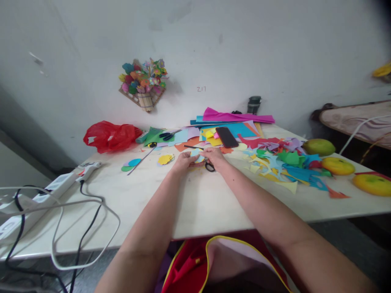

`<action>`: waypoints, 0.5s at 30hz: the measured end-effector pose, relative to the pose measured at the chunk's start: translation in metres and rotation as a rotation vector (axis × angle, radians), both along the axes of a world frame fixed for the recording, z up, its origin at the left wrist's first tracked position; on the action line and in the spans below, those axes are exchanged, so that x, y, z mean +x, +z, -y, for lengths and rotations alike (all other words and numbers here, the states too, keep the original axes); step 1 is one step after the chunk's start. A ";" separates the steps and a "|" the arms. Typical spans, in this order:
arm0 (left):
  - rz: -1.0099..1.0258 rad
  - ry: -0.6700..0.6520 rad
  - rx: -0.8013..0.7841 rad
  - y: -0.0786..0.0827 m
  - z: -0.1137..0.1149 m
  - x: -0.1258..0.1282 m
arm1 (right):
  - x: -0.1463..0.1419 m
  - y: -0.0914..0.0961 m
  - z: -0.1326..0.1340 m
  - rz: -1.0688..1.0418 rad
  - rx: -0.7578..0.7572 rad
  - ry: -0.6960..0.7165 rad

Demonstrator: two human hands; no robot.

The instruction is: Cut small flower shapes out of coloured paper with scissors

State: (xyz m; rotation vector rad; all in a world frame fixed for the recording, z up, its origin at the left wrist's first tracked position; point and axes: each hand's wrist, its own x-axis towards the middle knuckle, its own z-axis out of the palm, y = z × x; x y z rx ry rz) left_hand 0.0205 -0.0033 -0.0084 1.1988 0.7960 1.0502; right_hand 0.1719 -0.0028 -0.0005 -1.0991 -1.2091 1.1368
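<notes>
Both my hands meet at the middle of the white table (195, 203). My left hand (184, 161) and my right hand (214, 156) pinch a small light-blue paper circle (197, 155) between their fingertips. Black-handled scissors (209, 166) lie on the table just under my right hand. A thin dark stick (193, 147) lies just behind the circle. Yellow cut paper shapes (165, 159) sit to the left of my left hand.
Colored paper sheets and a black phone (226, 137) lie behind my hands. Paper scraps (284, 162) spread to the right, beside yellow-green fruits (337, 165). A red plastic bag (110, 135), a power strip (65, 181) with cables and a second pair of scissors (167, 135) are at left.
</notes>
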 end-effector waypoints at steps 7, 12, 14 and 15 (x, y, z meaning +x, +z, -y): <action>-0.003 0.102 0.025 0.004 0.001 -0.002 | 0.009 0.009 -0.001 0.312 0.039 -0.028; 0.037 0.204 0.004 0.002 -0.003 -0.005 | 0.025 0.022 -0.001 1.041 0.103 -0.179; 0.057 0.223 -0.002 0.002 -0.003 -0.006 | 0.028 0.027 0.002 1.214 0.078 -0.165; 0.068 0.235 -0.009 0.003 -0.003 -0.006 | 0.029 0.030 0.004 1.277 0.063 -0.153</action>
